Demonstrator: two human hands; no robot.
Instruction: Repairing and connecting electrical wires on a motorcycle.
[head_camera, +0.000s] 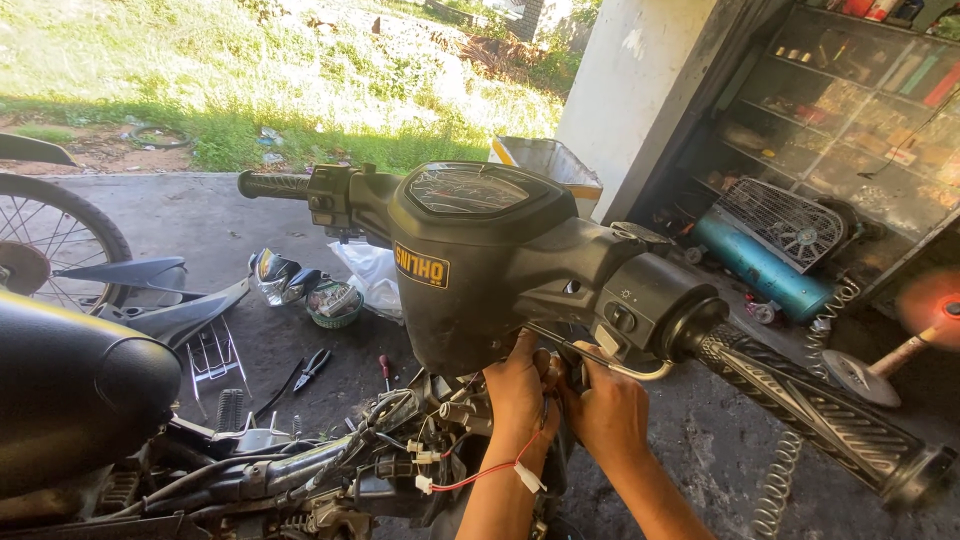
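From my remote seat the motorbike (330, 470) fills the lower left, stripped of its panels so frame, hoses and wiring lie bare. I take its black handlebar cover (480, 270) as my landmark. It sits mid-frame with the speedometer on top and a small yellow rectangular sticker with dark lettering on the face turned towards me. Right of the cover, a patterned rubber handlebar sleeve (820, 415) runs towards the lower right corner. Far right of the cover, glass-fronted shelves (850, 110) hold rows of small boxes in red, green and brown, too blurred to tell further. Below them lie a blue cylinder (760, 270) and a wire fan guard (785, 222). Behind the cover stands a grey bin with a yellow rim (548, 160). Left of the cover, on the concrete floor (200, 220), lie black body panels (160, 300), a headlamp unit (278, 277), a small green basket (335, 303) and pliers (312, 367).

Directly under the cover, both hands reach up into its underside. My left hand (517, 395) has its fingers curled up inside; my right hand (608, 415) is closed just beside it, touching it, below the brake lever (610, 362). What either grip encloses is hidden, so I cannot tell. A red wire with white connectors (480, 478) drapes across the left wrist.
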